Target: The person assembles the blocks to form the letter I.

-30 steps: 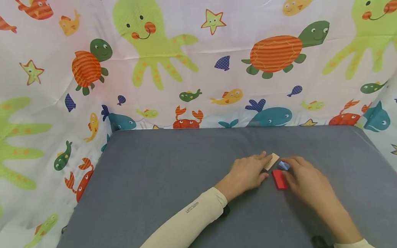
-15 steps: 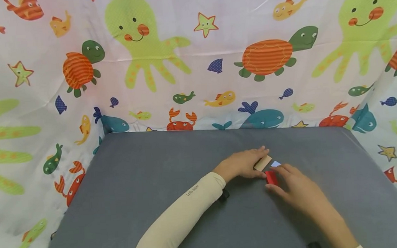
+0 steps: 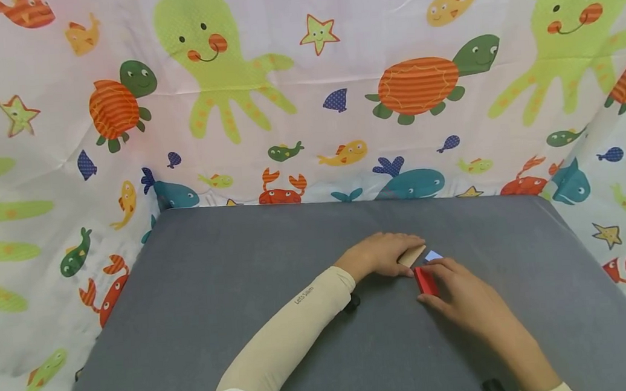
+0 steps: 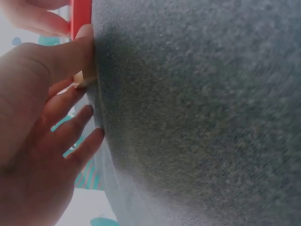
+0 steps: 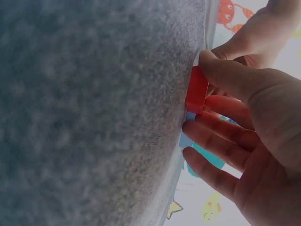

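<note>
Three small blocks lie close together on the grey tabletop (image 3: 278, 319). My left hand (image 3: 378, 255) pinches a flat natural-wood block (image 3: 412, 255) between thumb and fingers; part of it also shows behind the thumb in the left wrist view. A red rectangular block (image 3: 425, 281) is just right of the left thumb, its far end near the wooden block. My right hand (image 3: 470, 299) holds the red block between thumb and index finger. Beyond the right fingertips sits a light blue block (image 3: 433, 255), partly covered by them in the right wrist view.
A white curtain (image 3: 306, 99) printed with sea animals rises along the back and both sides of the table. Black wrist-camera straps (image 3: 353, 303) show below the left wrist.
The right hand has gone from the blue block to the red one and taken hold of it. The red block has turned slightly and come nearer the left thumb. The head view has shifted.
</note>
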Available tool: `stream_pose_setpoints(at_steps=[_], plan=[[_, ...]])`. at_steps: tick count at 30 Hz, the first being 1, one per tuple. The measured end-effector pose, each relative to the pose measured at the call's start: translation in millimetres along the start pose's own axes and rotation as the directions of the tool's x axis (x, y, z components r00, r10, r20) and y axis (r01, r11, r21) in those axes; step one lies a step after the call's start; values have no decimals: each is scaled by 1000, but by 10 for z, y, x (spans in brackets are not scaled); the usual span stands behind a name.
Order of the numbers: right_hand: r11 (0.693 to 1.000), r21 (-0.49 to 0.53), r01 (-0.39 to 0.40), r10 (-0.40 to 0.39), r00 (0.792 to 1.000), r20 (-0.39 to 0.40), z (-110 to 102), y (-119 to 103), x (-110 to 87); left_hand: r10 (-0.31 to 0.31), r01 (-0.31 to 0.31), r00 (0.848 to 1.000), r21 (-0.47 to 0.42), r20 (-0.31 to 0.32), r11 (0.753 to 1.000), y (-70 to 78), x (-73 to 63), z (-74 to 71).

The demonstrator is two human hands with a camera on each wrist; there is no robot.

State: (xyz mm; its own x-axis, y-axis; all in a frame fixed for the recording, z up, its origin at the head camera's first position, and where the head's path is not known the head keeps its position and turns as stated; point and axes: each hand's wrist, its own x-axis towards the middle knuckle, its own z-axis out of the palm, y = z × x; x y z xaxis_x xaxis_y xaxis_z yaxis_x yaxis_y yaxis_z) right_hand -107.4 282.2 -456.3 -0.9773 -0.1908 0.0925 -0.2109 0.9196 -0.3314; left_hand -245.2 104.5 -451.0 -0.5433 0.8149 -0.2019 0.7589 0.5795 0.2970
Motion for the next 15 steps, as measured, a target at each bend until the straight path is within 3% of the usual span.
stream_pose_setpoints(at_steps=[8, 15], plan=[[999, 7, 46, -46, 997, -59, 10, -40, 19, -31, 32, 996, 15, -85, 999, -56, -92, 51], [996, 51, 78, -73, 993, -89, -31, -199, 1, -41, 53, 989, 84, -146, 995, -158, -269, 10]])
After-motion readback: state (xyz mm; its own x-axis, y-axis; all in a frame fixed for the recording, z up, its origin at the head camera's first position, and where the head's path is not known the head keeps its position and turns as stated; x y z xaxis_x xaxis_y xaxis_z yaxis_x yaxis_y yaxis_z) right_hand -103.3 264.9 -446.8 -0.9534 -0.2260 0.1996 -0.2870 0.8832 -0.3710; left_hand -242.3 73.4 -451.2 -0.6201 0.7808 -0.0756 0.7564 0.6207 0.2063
